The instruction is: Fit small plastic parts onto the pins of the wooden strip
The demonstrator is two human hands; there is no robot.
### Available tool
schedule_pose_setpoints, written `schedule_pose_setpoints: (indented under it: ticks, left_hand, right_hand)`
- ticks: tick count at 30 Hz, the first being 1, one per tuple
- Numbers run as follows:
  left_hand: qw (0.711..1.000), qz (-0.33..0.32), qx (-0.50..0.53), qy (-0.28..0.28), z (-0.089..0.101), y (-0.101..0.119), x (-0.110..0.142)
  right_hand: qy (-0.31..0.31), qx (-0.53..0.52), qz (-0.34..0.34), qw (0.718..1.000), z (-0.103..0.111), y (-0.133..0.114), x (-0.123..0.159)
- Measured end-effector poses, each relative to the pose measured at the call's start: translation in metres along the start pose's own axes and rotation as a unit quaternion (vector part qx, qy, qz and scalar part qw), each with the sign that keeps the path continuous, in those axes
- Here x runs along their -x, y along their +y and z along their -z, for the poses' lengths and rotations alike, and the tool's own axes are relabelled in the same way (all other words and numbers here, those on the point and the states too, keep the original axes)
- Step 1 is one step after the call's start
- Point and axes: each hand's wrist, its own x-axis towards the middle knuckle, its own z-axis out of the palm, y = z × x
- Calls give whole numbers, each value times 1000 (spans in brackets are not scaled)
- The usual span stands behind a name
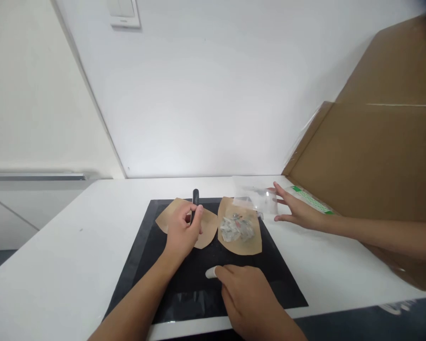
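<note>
My left hand is closed around a slim black tool, held upright with its rounded end up; its lower end is hidden by the fingers. Beneath that hand lies a tan paper sheet with curved edges. My right hand is low over the black mat, fingers curled, with a white finger cot on one fingertip. Whether its fingers pinch something small, I cannot make out. Beyond it, a second tan sheet carries a heap of small clear packets.
From the right reaches another person's hand, fingers spread at a clear plastic piece over the mat's far corner. A green and white strip lies behind that arm. Large brown cardboard stands at right on the white table.
</note>
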Motion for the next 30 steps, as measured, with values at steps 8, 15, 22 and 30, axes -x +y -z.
schedule_pose_setpoints:
  ticks: [8,15,22,30]
  left_hand:
    - [997,27,-1,79,12,2,-10]
    - [993,60,44,93,10,1,-10]
    - [962,163,170,137,37,-2,-8]
    - [920,191,281,193,71,-6,4]
  right_hand:
    - [-43,34,-11,998,0,4,-4]
    - [1,-62,-46,997,-6,12,-2]
    - [263,-741,-182,590,-4,34,-1]
    - [365,-847,-154,355,12,72,11]
